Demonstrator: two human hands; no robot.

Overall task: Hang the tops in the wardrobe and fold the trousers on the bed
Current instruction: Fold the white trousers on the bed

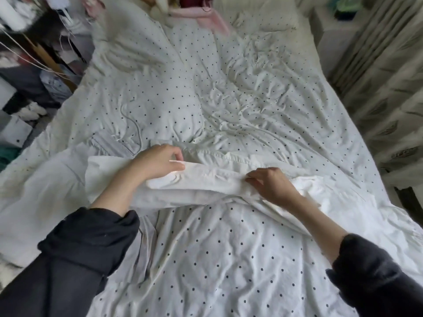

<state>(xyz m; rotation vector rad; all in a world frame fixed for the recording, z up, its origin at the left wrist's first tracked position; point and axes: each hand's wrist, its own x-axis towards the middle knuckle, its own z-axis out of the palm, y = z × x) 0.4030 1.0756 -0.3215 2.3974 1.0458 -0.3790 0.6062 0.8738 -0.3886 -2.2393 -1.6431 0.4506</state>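
Observation:
A white garment point(206, 184), plain and creased, lies stretched sideways across the dotted duvet point(229, 259) of the bed. My left hand point(160, 162) pinches its upper edge near the middle. My right hand point(270, 185) grips a bunched fold of it further right. Whether the garment is a top or trousers cannot be told. A striped pale-blue garment point(109, 145) lies partly under it at the left. Pink clothing point(206, 14) sits at the head of the bed.
A cluttered heap of clothes and boxes point(29, 88) fills the floor to the left of the bed. Patterned curtains point(389, 88) hang along the right side. A thin white cable point(135, 124) runs over the duvet.

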